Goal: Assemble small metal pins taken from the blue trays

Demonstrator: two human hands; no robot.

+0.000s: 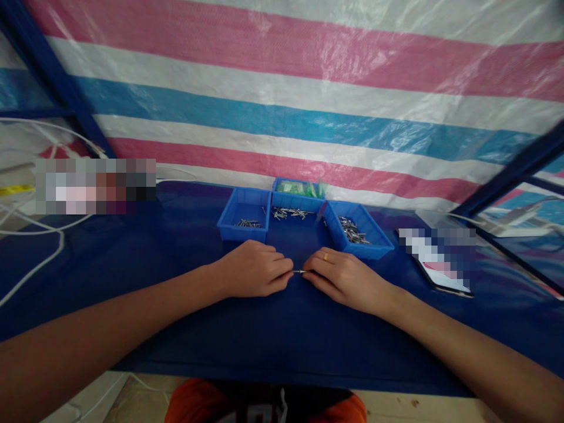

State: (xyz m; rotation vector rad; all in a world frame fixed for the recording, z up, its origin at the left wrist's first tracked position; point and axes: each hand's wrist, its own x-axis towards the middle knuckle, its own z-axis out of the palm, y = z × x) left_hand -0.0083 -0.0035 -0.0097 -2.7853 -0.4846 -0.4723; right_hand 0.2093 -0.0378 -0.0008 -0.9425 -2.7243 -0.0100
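Silvery pin [299, 271] between the desk's [264, 343] near and far edges: left hand [256, 269] and right hand [346, 276] pinch opposite ends; keep both grips aligned.

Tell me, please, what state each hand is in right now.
Left hand: closed, holding one end of a thin metal piece.
Right hand: closed, holding the thin metal piece at its other end.

No readable text, labels, brands, numbers
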